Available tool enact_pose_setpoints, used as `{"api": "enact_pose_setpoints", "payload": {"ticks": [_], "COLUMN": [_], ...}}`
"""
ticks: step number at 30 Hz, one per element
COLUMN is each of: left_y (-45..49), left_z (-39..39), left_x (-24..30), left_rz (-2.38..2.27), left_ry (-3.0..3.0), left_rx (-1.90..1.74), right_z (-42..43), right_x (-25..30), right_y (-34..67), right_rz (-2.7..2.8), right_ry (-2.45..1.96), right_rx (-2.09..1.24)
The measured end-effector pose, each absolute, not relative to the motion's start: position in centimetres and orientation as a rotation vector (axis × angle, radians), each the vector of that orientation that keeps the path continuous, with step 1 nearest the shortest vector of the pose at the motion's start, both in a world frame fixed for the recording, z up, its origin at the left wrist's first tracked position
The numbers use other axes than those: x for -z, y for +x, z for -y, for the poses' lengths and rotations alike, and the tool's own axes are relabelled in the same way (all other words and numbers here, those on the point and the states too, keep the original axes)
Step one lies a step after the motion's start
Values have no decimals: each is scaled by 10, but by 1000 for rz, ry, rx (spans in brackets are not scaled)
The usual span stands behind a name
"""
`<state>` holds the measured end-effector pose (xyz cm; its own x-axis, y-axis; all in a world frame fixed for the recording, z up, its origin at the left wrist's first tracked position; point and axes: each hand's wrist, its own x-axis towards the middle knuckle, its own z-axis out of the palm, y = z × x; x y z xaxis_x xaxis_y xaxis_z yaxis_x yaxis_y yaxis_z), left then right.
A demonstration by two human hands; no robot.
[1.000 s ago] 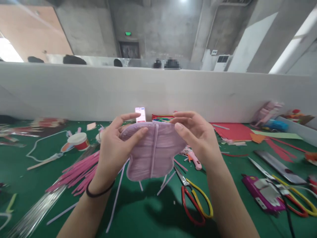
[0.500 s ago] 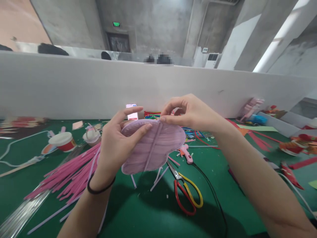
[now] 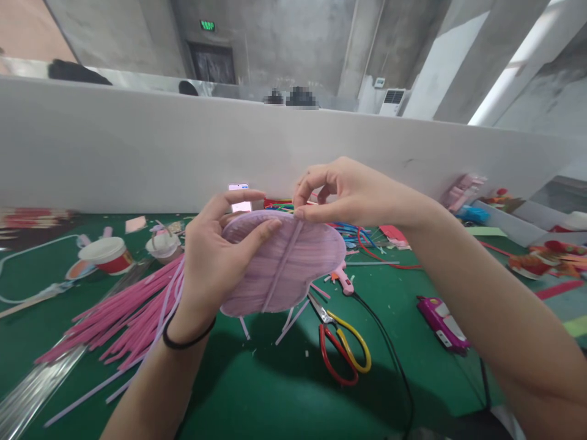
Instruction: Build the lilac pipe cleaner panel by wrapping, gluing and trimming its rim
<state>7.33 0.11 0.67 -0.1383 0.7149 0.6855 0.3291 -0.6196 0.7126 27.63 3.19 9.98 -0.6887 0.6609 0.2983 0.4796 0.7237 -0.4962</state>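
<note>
Shifting from the right edge since a second ago, in the head view the right hand [image 3: 351, 194] is pinching the top of the centre strip [image 3: 281, 269]. Its left hand [image 3: 214, 255] counterpart is pressing a thumb on the lilac piece [image 3: 316, 260], index finger extending, above the green table [image 3: 250, 397]. Ridged rows are seemingly already covering its face; whether the strip is fixed, or what is remaining, isn't showing.

I can read no wording anywhere. Green sign [image 3: 207, 25] glows on the back wall [image 3: 293, 43]; its characters blur for me. Phone [image 3: 241, 206] stands at the tabletop's [image 3: 257, 391] far edge, screen lit, print too small. Red-banded cup [image 3: 107, 253], toward the far left corner, and purple device [image 3: 443, 324], toward the right edge: markings illegible.
</note>
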Motion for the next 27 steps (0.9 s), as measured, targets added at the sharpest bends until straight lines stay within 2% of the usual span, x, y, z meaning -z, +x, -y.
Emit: {"api": "enact_pose_setpoints", "payload": {"ticks": [27], "left_y": [83], "left_z": [2], "left_x": [-2], "left_rz": [-1229], "left_ry": [1957], "left_rx": [-1992], "right_z": [-29], "right_x": [-96], "right_y": [278], "right_rz": [2455], "right_ry": [-916], "right_rx": [-396]}}
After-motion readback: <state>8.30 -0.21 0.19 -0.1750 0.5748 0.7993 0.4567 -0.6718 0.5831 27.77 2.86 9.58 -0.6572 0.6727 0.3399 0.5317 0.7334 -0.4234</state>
